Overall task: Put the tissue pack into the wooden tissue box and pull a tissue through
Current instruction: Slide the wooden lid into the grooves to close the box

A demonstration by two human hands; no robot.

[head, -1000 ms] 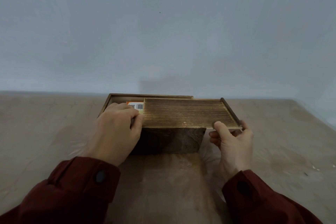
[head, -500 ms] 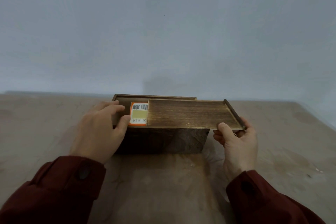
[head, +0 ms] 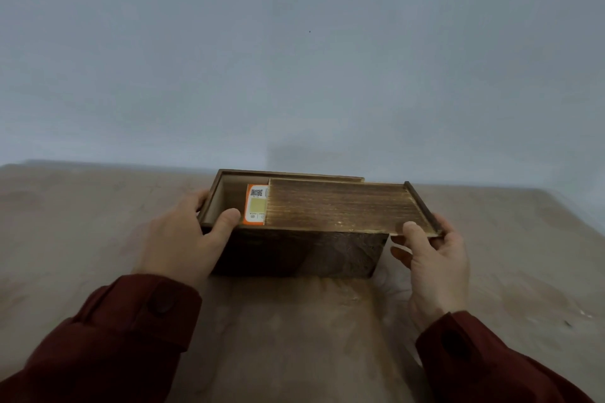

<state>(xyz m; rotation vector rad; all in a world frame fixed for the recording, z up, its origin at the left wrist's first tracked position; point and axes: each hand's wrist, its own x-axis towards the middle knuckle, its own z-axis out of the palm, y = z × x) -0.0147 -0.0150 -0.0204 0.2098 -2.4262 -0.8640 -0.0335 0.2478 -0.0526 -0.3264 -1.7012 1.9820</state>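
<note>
Wooden tissue box [head: 294, 252]: dark-stained, standing on the worktop [head: 98, 206] near the far wall, long side toward the camera; left end of the top uncovered, pale inner wall showing there.
Sliding lid [head: 340, 206]: flat grained panel seated along the top of the box, covering most of the opening; right end sticking out past the box's right wall, with a raised dark strip across that end.
Tissue pack [head: 256, 209]: inside the box, lying flat; only its left end visible in the uncovered gap, orange border, pale yellow patch and a square printed code; rest hidden under the lid.
Left hand [head: 183, 239]: gripping the left end of the box, thumb curled over the near top edge just beside the pack, other fingers wrapped round the far left corner.
Right hand [head: 432, 258]: pinching the overhanging right end of the lid, thumb on top near the front corner, fingers curled underneath and round the end strip.
Sleeves [head: 131, 337]: dark red, buttoned cuffs at both wrists, entering from the lower corners.
Worktop surface: tan, mottled, with pale scuffs and small specks toward the right.
Wall [head: 294, 59]: plain grey-blue, meeting the worktop just behind the box.
</note>
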